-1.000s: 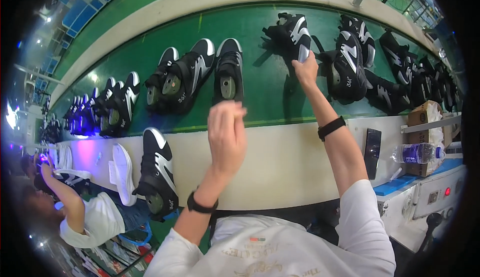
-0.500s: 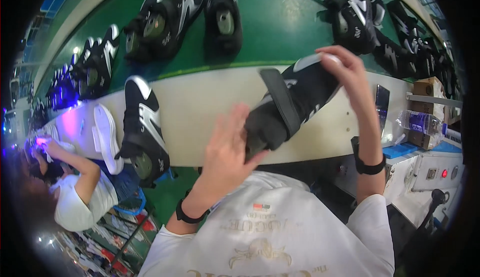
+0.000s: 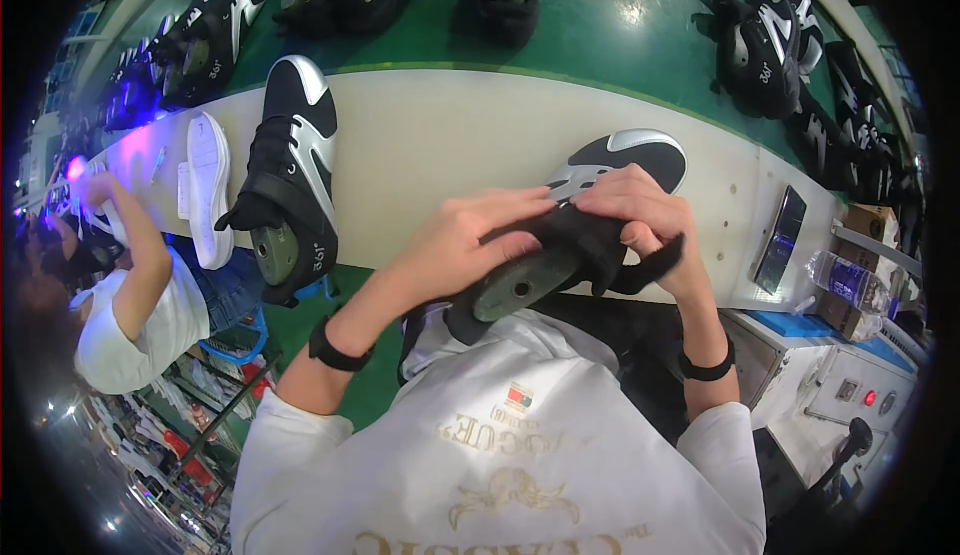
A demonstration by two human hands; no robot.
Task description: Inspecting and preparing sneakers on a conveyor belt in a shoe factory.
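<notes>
A black shoe upper (image 3: 655, 160) with silver trim is stretched over a dark green last (image 3: 520, 290). It lies tilted before me, toe pointing away to the right, heel end against my shirt. My left hand (image 3: 465, 240) is wrapped over its left side, thumb beside the top of the last. My right hand (image 3: 640, 215) is closed over the instep with bent fingers; what lies beneath the fingertips is hidden. A loose black strap (image 3: 650, 270) loops out under this hand. To the left, another black shoe upper on its last (image 3: 300, 145) stands on the white bench.
White soles (image 3: 208, 190) lie at the left of the bench (image 3: 430, 145). Beyond its far edge, a green surface (image 3: 600, 35) carries several more shoe uppers. A phone (image 3: 780, 240) and a plastic bottle (image 3: 850, 283) are at the right. A co-worker (image 3: 150, 305) sits at the left.
The shoe has come closer and turned, its last now showing. My right hand has moved from the toe to the instep; my left hand has settled on the shoe's side. The view has shifted.
</notes>
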